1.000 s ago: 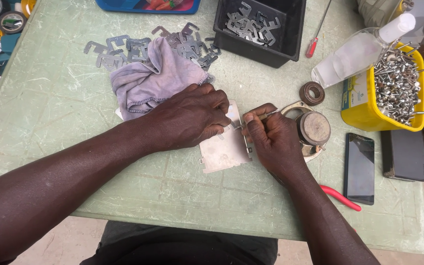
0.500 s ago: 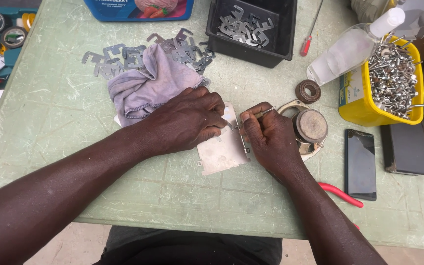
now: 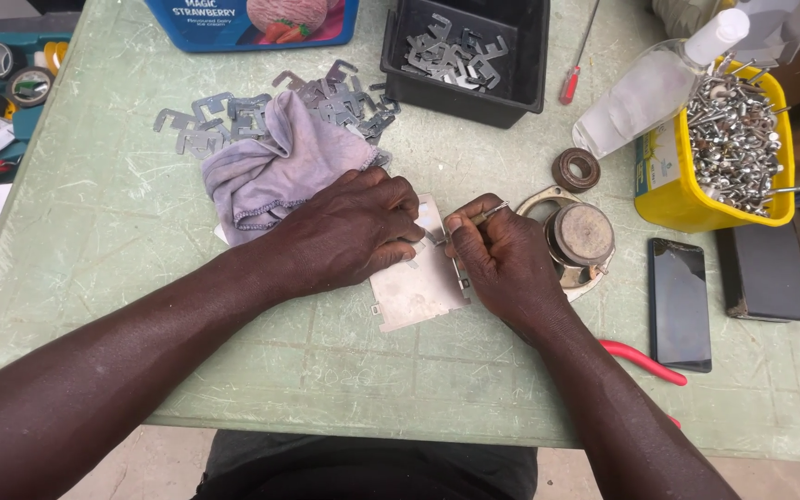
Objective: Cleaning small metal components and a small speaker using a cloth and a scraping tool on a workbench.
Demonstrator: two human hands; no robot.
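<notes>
Head view: scratched green table (image 3: 94, 241).

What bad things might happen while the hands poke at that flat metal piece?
The thin tool in the right hand might slip and jab the left hand, whose fingers press the metal plate right beside the tip. The plate's thin edges might also scratch a finger. An elbow could perhaps bump the phone near the table edge.
</notes>
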